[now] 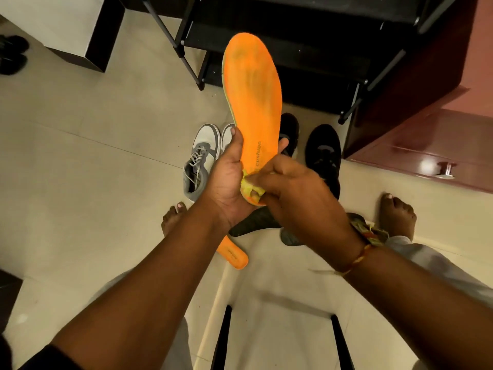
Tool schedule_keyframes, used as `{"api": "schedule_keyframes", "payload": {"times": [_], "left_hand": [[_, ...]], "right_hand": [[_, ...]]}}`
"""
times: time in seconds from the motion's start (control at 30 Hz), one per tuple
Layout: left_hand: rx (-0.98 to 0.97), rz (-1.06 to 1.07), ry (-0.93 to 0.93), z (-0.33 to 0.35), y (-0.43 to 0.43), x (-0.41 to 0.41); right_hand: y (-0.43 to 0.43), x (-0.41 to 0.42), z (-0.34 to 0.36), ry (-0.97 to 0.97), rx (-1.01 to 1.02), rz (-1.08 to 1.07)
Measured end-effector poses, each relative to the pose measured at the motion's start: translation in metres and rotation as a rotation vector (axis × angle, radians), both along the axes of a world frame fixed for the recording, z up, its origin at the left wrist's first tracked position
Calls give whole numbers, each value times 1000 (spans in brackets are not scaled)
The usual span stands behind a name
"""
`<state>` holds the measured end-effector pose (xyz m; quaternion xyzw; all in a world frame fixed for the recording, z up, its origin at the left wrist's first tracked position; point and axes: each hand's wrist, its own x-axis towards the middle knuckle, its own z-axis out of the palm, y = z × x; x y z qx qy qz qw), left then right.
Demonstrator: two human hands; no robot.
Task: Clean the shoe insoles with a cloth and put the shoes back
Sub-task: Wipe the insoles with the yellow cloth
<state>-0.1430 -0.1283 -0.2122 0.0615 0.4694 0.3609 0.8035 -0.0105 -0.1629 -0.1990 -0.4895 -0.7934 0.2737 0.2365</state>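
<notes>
Orange insole (252, 97) upright, heel edges in left hand (226, 177) grip and right hand (290, 188) pinch, above floor (80, 156).

Orange insole (252, 102), toe end up and printed face toward the camera, showed grey soiling; its heel end was partly hidden. Second orange insole (234, 256) lay flat on the tiled floor (80, 156) beside a dark insole (256, 221). Grey-white shoes (200, 158) and black shoes (322, 153) stood upright.

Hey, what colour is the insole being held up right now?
Bright orange with a thin yellow-green edge, smudged grey; the insole shows best in the head view.
</notes>
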Motion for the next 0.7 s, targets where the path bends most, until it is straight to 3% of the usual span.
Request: {"api": "schedule_keyframes", "payload": {"times": [0.17, 0.37, 0.47, 0.6, 0.7], "left_hand": [[33, -39, -89, -10, -10, 12], [20, 2, 37, 1, -1, -1], [23, 18, 52, 3, 0, -1], [45, 46, -11, 1, -2, 6], [55, 83, -15, -2, 3, -2]], "right_hand": [[21, 19, -2, -73, 86, -239], [-4, -6, -7, 137, -48, -94], [-2, -3, -3, 99, -28, -47], [17, 12, -11, 17, 20, -245], [-2, -3, -3, 94, -22, -115]]}}
